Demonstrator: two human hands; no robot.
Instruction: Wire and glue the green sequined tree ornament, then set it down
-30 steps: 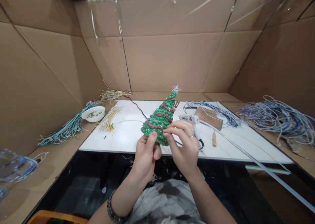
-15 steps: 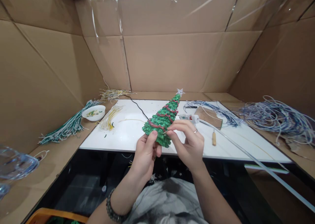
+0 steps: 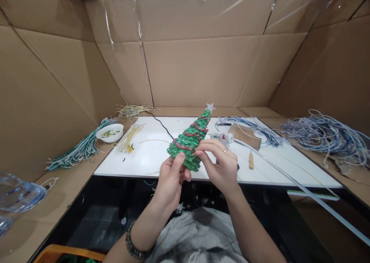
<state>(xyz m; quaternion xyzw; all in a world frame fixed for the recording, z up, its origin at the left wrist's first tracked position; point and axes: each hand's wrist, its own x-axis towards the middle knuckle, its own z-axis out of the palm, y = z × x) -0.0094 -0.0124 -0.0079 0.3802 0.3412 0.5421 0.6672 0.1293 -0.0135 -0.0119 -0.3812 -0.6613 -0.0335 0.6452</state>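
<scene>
Green glitter tree [image 3: 189, 139] stays gripped by left hand [image 3: 170, 180]; right hand [image 3: 221, 164] fingers pinch closer.

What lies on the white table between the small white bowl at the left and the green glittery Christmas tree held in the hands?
In the head view, a bundle of yellowish wires lies between the small white bowl and the green glittery Christmas tree, then bare white table.

white bowl [image 3: 110, 132] left | blue wire bundle [image 3: 323, 134] right | glue gun [image 3: 224, 138] on white board [image 3: 150, 155]
</scene>
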